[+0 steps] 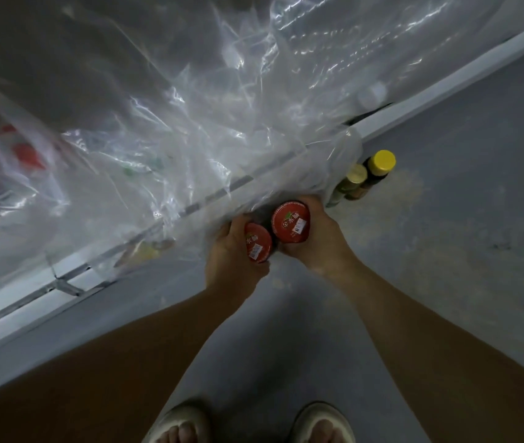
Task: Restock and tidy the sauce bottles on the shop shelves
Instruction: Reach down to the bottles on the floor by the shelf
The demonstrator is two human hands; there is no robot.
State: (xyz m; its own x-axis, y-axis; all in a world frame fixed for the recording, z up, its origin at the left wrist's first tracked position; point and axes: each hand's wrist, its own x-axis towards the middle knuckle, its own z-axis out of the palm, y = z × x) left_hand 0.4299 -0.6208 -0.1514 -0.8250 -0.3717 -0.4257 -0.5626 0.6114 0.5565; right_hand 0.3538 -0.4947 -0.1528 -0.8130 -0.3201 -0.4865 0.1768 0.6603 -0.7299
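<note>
I look straight down at two red-lidded sauce jars held side by side just above the floor. My left hand (232, 254) grips the smaller-looking, tilted jar (257, 243). My right hand (321, 235) grips the upright jar (291, 227), whose round red lid with a price sticker faces me. Both jars sit at the lower edge of a clear plastic sheet (165, 123) that hangs over the shelf front. The jar bodies are hidden under the lids and my fingers.
The white shelf base (414, 100) runs diagonally from lower left to upper right. On the grey floor (462, 251) beside it stand a yellow-capped bottle (381, 163) and a gold-capped one (356, 175). Red shapes blur behind the plastic at left. My sandalled feet show at the bottom.
</note>
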